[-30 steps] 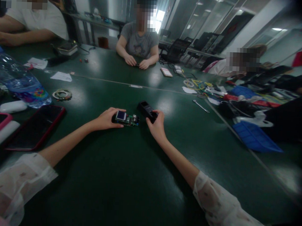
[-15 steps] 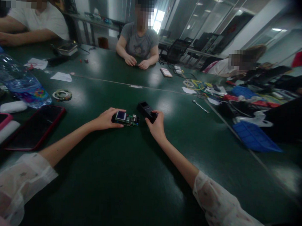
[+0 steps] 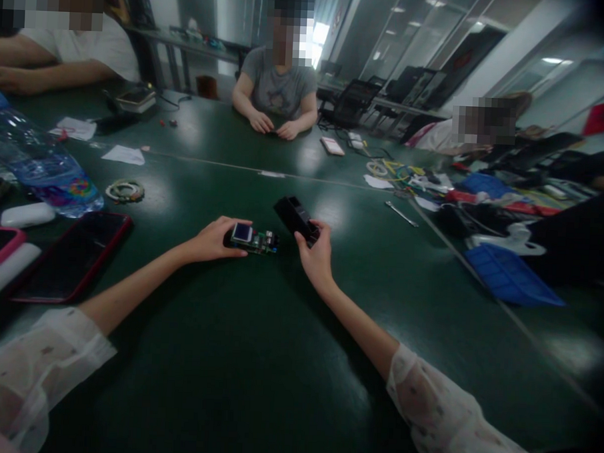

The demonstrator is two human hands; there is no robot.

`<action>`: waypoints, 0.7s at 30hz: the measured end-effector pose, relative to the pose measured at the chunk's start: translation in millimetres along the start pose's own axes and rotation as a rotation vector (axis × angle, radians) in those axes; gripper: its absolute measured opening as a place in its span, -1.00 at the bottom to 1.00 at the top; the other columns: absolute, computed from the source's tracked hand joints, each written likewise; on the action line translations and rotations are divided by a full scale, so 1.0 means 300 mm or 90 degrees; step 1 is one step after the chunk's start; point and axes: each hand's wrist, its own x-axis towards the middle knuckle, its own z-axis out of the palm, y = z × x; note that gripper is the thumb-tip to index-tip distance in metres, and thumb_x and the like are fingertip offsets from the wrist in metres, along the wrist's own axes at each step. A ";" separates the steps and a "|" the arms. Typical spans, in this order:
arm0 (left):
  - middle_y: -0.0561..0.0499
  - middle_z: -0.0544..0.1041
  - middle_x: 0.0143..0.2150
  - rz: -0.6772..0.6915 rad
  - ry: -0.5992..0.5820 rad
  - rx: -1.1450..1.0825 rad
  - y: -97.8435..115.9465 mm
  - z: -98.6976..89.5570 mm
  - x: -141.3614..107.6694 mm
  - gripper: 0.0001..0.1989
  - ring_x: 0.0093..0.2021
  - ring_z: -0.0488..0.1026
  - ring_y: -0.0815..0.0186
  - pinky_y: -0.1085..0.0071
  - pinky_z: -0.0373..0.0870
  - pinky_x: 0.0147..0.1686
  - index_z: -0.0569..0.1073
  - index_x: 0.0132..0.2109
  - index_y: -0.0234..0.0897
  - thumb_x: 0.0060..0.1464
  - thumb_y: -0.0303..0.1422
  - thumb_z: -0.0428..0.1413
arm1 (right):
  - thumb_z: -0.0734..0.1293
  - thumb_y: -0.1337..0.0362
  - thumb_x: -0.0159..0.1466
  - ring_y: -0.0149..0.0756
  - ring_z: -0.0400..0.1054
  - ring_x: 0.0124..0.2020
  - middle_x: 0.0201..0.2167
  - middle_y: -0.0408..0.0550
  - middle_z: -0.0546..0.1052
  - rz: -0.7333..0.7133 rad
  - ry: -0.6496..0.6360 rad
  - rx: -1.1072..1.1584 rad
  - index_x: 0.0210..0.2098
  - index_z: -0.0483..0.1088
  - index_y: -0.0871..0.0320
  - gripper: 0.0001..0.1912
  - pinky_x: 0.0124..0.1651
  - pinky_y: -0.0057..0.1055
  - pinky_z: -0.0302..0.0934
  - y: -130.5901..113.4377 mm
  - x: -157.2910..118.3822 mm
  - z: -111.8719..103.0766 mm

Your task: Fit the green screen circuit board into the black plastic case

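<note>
Between thumb and fingers, my left hand [image 3: 215, 239] grips the left end of a green circuit board [image 3: 258, 239] with a small screen at that end. Dark parts sit at the board's right end. My right hand [image 3: 317, 254] is closed around the lower end of a black plastic casing [image 3: 295, 217] with openings in it. The casing is tilted, its far end pointing up and left, just right of the board and apart from it. Both are held over the dark green table [image 3: 216, 356].
At left lie a red-edged phone [image 3: 75, 257], a water bottle [image 3: 49, 162], a white case [image 3: 28, 214] and a beaded bracelet [image 3: 125, 191]. On the right are a wrench [image 3: 401, 213], a blue tray [image 3: 513, 274] and tangled cables [image 3: 399, 170]. A person [image 3: 277, 85] sits opposite; others sit nearby.
My right hand has lifted and turned the black casing, so that more of its side shows. My left hand and the circuit board have stayed in place.
</note>
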 end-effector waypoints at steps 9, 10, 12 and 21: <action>-0.15 0.36 0.14 0.024 0.020 0.024 -0.003 0.007 0.005 -0.22 0.14 0.31 -0.01 0.00 0.30 0.08 0.25 0.29 -0.09 -0.04 -0.02 0.28 | 0.33 0.22 0.30 -0.15 0.31 0.07 0.06 0.03 0.31 -0.153 -0.032 0.063 0.13 0.14 0.00 -0.55 0.13 -0.12 0.31 -0.071 -0.032 -0.004; -0.15 0.37 0.13 0.031 0.027 0.028 -0.005 0.009 0.006 -0.22 0.14 0.31 -0.01 0.00 0.30 0.09 0.26 0.28 -0.10 -0.04 -0.02 0.28 | 0.33 0.23 0.30 -0.14 0.29 0.11 0.08 0.03 0.30 -0.178 -0.045 0.061 0.14 0.15 -0.01 -0.55 0.14 -0.11 0.30 -0.076 -0.036 -0.005; -0.16 0.38 0.13 0.041 0.039 0.031 -0.012 0.012 0.009 -0.23 0.14 0.31 -0.02 -0.01 0.30 0.09 0.29 0.26 -0.14 -0.05 -0.03 0.29 | 0.33 0.26 0.30 -0.13 0.26 0.15 0.11 0.04 0.28 -0.218 -0.078 0.054 0.14 0.15 -0.03 -0.55 0.14 -0.11 0.31 -0.084 -0.042 -0.006; -0.15 0.39 0.12 0.077 0.047 0.014 -0.036 0.020 0.008 -0.28 0.10 0.34 0.01 0.03 0.33 0.05 0.31 0.22 -0.17 -0.03 -0.04 0.28 | 0.30 0.32 0.31 -0.09 0.24 0.19 0.14 0.09 0.27 -0.262 -0.225 0.033 0.15 0.14 0.01 -0.55 0.17 -0.03 0.29 -0.102 -0.046 -0.007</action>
